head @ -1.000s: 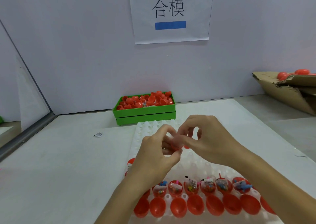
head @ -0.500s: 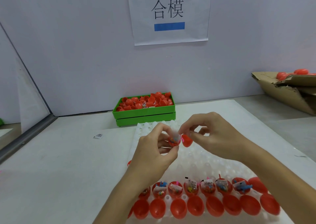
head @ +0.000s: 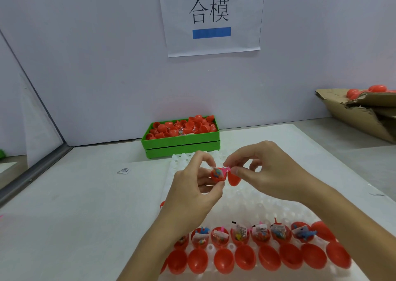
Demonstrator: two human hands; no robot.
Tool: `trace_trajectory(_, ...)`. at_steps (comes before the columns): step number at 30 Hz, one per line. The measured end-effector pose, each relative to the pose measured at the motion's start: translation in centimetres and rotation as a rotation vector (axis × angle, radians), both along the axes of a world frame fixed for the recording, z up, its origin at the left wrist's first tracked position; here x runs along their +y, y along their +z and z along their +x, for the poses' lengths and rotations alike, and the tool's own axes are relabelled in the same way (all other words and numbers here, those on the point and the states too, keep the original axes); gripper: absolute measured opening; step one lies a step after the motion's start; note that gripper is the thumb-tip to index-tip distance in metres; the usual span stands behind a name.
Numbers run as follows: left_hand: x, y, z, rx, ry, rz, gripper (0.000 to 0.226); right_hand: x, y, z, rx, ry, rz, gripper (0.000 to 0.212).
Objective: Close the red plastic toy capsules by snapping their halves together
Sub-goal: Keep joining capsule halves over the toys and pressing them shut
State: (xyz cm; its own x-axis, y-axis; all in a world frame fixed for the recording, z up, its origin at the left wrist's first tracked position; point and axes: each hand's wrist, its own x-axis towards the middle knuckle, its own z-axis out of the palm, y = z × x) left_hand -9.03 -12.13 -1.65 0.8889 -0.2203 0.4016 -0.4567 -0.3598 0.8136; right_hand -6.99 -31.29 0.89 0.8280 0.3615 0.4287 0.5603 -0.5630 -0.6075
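Above the white dimpled plastic tray (head: 252,205), I see my left hand (head: 190,197) pinching a filled red plastic capsule half (head: 217,174), while my right hand (head: 270,171) pinches the empty red capsule half (head: 234,179) just beside it, halves apart.

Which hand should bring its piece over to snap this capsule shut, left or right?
Probably the right hand. It pinches the empty red half beside the filled half, which the left hand holds with toys showing. Moving the empty half seems less likely to spill anything.
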Motion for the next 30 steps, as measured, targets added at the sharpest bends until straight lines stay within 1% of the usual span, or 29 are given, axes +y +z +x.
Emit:
trace_trajectory(3, 0.01, -0.03, 0.05, -0.002, 0.004, -0.001, 0.032, -0.06, -0.09, 0.04, 0.005, 0.005, -0.011, 0.015)
trace_trajectory(6, 0.00, -0.11, 0.01, -0.007, -0.002, 0.020, 0.032, 0.10, -0.17, 0.01, 0.009, 0.026, 0.028, 0.011)
trace_trajectory(10, 0.02, -0.16, 0.00, -0.011, -0.038, 0.046, 0.033, 0.51, -0.34, -0.08, -0.018, 0.052, 0.046, 0.015)
trace_trajectory(15, 0.07, -0.10, 0.05, 0.026, -0.043, -0.040, 0.044, 0.36, -0.31, 0.07, -0.029, 0.031, 0.052, 0.016)
trace_trajectory(17, 0.14, -0.13, 0.07, 0.032, -0.044, -0.079, 0.041, 0.36, -0.32, 0.10, -0.039, 0.020, 0.049, 0.016)
trace_trajectory(22, -0.16, 0.14, 0.03, 0.052, -0.053, -0.168, 0.023, 0.47, -0.42, 0.08, -0.071, -0.005, 0.073, 0.016)
trace_trajectory(25, -0.44, 0.16, 0.09, 0.108, -0.019, -0.232, 0.027, 0.67, -0.52, 0.07, -0.075, 0.008, 0.068, 0.017)
trace_trajectory(30, -0.44, -0.02, 0.33, 0.160, -0.029, -0.307, 0.007, 0.70, -0.62, 0.18, -0.081, 0.020, 0.065, 0.021)
